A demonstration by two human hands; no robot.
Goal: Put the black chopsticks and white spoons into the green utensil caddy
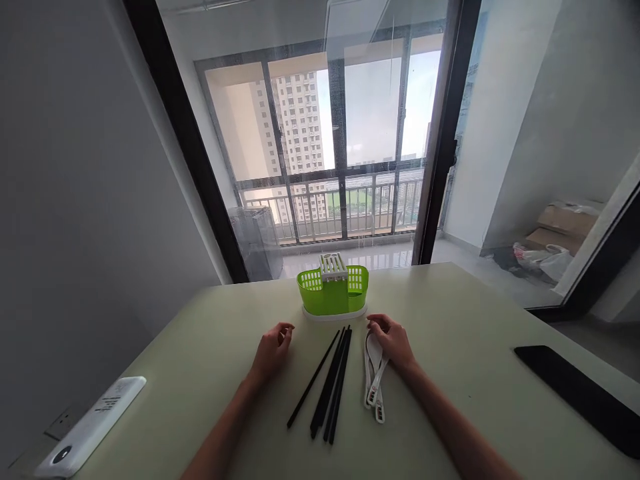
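Chopsticks and spoons are still laid outside the basket; left fingers are loosely parted, empty; what right fingers hold cannot be told.

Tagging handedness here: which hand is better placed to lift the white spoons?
Right, most likely: the right hand is already at the bowl ends of the white spoons, while the left hand is apart from them, across the black chopsticks.
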